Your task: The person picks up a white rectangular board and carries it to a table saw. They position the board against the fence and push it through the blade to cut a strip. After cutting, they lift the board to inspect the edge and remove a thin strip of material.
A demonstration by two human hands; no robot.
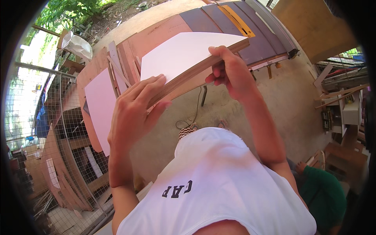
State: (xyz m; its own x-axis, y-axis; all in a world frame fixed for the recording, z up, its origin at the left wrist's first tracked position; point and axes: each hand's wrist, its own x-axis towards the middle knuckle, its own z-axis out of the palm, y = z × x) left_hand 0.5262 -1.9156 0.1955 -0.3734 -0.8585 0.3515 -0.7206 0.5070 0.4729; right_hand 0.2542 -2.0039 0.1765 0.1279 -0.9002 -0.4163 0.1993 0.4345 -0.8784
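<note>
A stack of white-faced boards (184, 51) with layered brown edges is tilted over the near side of the work table. My left hand (133, 102) holds its near left edge, fingers laid over the white top and thumb apart below. Near the right end, my right hand (231, 72) pinches the edge, with the thumb on top and the other fingers curled beneath. Another white panel (98, 105) lies on the table's left end, beside narrow wooden strips (117, 66).
The brown table top (164, 29) continues right into a grey slatted surface with a yellow bar (237, 20). Wire mesh fencing (58, 117) stands at left. A cable (192, 121) lies on the concrete floor. At lower right is a person in a green top (323, 196).
</note>
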